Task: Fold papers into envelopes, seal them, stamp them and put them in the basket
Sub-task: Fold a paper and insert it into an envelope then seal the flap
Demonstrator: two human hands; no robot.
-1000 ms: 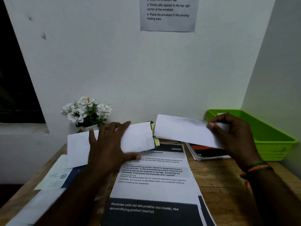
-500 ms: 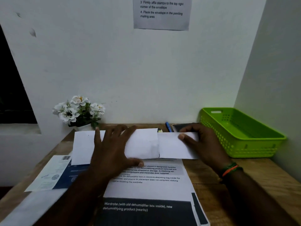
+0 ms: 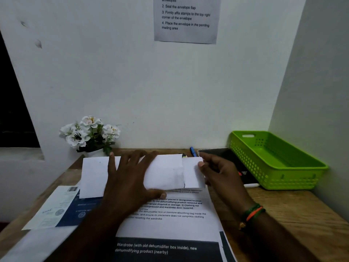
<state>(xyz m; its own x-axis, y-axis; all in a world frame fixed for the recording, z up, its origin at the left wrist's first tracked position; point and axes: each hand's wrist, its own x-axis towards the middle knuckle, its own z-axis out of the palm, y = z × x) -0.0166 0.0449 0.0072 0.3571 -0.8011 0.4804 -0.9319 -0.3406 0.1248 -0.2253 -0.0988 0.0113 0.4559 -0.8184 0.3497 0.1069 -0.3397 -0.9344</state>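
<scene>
A white envelope (image 3: 94, 176) lies across the desk on top of a stack of printed sheets (image 3: 175, 222). My left hand (image 3: 130, 178) rests flat on the envelope with fingers spread and the thumb at its lower edge. A folded white paper (image 3: 191, 173) sticks out of the envelope's right end. My right hand (image 3: 219, 173) pinches that paper's right edge between thumb and fingers. The green basket (image 3: 294, 176) stands at the right against the wall, and nothing shows inside it.
A pot of white flowers (image 3: 90, 133) stands at the back left. A blue pen (image 3: 192, 151) and a dark notebook (image 3: 232, 159) lie behind my right hand. A blue-and-white leaflet (image 3: 62, 208) lies at the left. An instruction sheet (image 3: 186, 19) hangs on the wall.
My right hand has brought the folded paper down and leftward into the envelope's open right end. Less of the paper shows now. My left hand has stayed flat on the envelope.
</scene>
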